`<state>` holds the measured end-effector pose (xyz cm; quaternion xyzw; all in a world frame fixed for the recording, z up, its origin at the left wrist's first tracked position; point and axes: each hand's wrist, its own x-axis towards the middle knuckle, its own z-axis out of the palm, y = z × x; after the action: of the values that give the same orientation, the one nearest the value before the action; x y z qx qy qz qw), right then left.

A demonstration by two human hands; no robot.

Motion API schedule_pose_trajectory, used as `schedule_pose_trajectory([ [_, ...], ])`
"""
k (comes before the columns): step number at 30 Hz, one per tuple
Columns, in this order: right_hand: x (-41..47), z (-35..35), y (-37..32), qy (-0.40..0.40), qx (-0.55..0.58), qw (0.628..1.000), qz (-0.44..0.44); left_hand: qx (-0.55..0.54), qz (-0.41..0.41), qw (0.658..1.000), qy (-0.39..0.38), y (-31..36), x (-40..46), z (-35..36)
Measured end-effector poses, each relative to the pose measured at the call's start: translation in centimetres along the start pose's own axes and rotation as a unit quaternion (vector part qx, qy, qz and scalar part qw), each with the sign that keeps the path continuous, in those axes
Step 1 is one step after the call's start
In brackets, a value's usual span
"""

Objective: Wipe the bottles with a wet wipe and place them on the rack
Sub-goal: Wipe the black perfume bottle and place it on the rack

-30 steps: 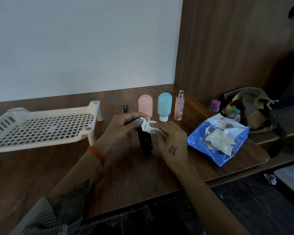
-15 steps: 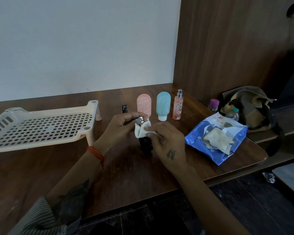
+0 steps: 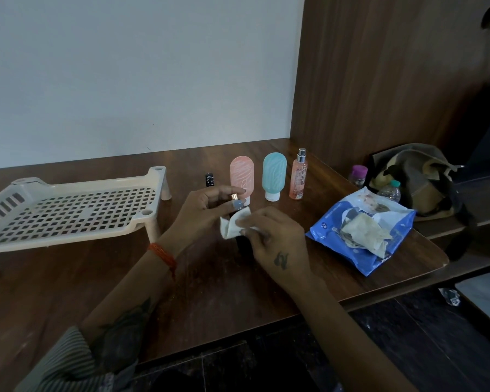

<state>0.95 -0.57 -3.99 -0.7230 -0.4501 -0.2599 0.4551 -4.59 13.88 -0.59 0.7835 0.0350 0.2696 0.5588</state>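
Both hands on dark bottle (image 3: 241, 241) at table (image 3: 215, 290) centre: left hand (image 3: 207, 213) pinches its gold-ringed top, right hand (image 3: 272, 239) fingers curled, pressing wet wipe (image 3: 232, 226) round body. Rack (image 3: 68, 210) sits well apart, far left w/ nothing on it.

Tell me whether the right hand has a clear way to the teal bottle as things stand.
Probably yes, once freed: the right hand is pressing the wet wipe on the dark bottle; the teal bottle stands just beyond with bare table between.

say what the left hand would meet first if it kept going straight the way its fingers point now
Probably the pink bottle. The left hand, holding the dark bottle, has fingers pointing right and slightly away, their tips near the pink bottle's base. Depth is unclear from one view.
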Motion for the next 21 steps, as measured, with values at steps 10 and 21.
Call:
schedule_pose_trajectory([
  [10, 0.0, 0.0, -0.1, 0.002, -0.012, 1.000, 0.000, 0.004, -0.007, 1.000, 0.012, 0.0, 0.2, -0.1],
  [21, -0.3, -2.0, 1.0, -0.146, -0.011, 0.989, 0.005, -0.007, -0.008, 1.000, 0.000, -0.3, 0.6, -0.6],
])
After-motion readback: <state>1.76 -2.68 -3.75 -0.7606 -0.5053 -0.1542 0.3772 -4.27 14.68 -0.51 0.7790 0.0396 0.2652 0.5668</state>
